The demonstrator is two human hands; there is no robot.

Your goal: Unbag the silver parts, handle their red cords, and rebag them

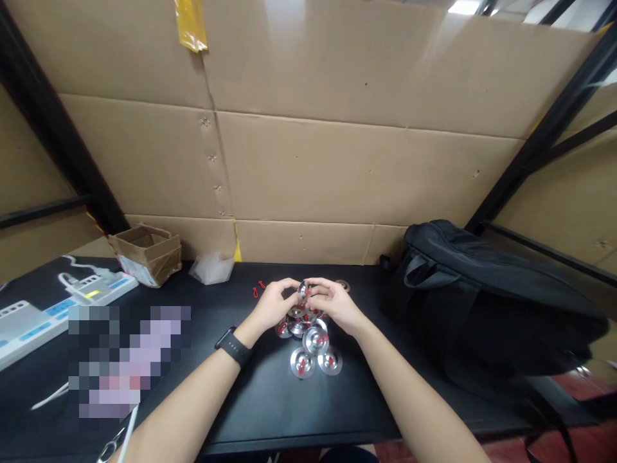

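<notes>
Black tabletop, lower half of frame | bare left hand and bare right hand, centre: both pinching one round, shiny silver metal disc (red showing beside it) | similar red-marked silver discs clustered just below

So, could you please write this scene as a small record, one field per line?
hands: left hand and right hand hold one metal disc between them
below hands: pile of similar discs with red pieces
left wrist: black watch
left side: cardboard box, power strip
right side: black bag
surface: black table
</notes>
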